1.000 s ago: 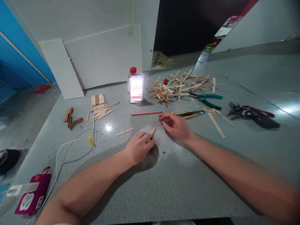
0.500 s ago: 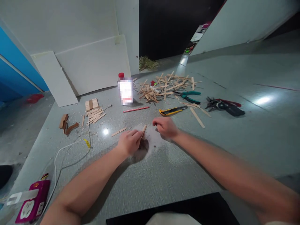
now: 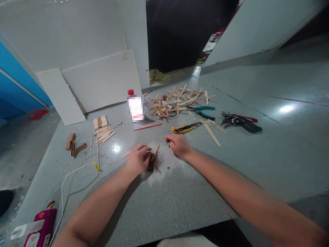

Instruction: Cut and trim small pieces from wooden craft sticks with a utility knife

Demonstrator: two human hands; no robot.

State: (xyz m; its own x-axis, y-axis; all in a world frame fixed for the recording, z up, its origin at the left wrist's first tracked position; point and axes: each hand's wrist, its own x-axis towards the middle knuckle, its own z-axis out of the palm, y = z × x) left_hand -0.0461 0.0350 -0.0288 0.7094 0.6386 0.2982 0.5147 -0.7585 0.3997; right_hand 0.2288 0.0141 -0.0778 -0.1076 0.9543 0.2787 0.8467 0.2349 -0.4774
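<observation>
My left hand [image 3: 138, 158] is loosely curled with thumb and fingers apart, just left of a small dark brown piece [image 3: 151, 165]. A wooden craft stick [image 3: 156, 151] leans up from this piece, its lower end partly hidden. Another craft stick [image 3: 125, 154] lies flat, partly covered by the same hand. My right hand [image 3: 178, 144] is closed, resting on the table to the right of the upright stick. Whatever its fingers pinch, if anything, is hidden. Pale dust [image 3: 161, 173] covers the grey table between the hands.
Beyond the hands lie a yellow utility knife [image 3: 186, 128], a red pencil-like rod [image 3: 147, 127], teal pliers [image 3: 204, 111], a punch plier [image 3: 241, 121] and a stick pile [image 3: 180, 101]. A red-capped bottle [image 3: 135, 108] stands behind. Stacked sticks [image 3: 104, 133] and a white cable [image 3: 61, 185] are left.
My left hand has loosened from the craft stick and shifted slightly left, uncovering the brown piece. My right hand stays closed in nearly the same place. The view has tilted a little.
</observation>
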